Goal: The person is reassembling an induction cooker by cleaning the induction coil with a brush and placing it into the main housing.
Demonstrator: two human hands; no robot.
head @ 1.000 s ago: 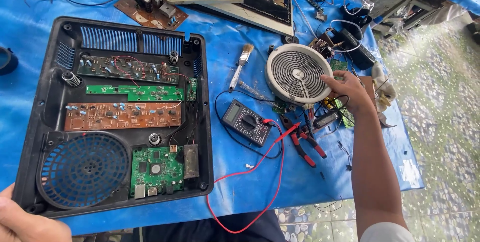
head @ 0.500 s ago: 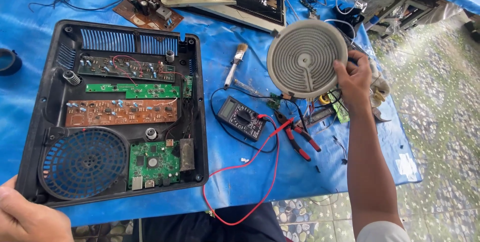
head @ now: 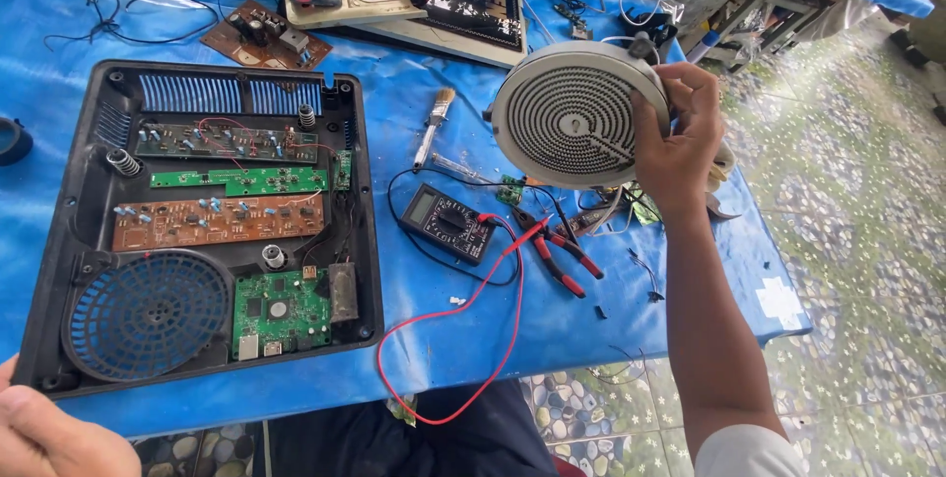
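The right hand point(head: 680, 137) is gripping the right rim of a round heating coil plate point(head: 572, 114), fingers curled over its edge, and is holding it tilted up above the table point(head: 611, 339), its spiral face turned toward the camera. The left hand point(head: 54, 433) is lying at the lower left corner of the view, at the near corner of the open black appliance housing point(head: 365, 240); whether it is gripping the housing cannot be told. Below the lifted plate, red-handled pliers point(head: 557, 255) are lying beside a dark multimeter point(head: 448, 223), whose red lead point(head: 443, 339) is looping toward the table's near edge. A small brush point(head: 434, 122) is lying between the housing and the plate. Inside the housing, green and brown circuit boards point(head: 212, 221) are sitting above a round blue fan grille point(head: 148, 314). A blue sheet is covering the table.
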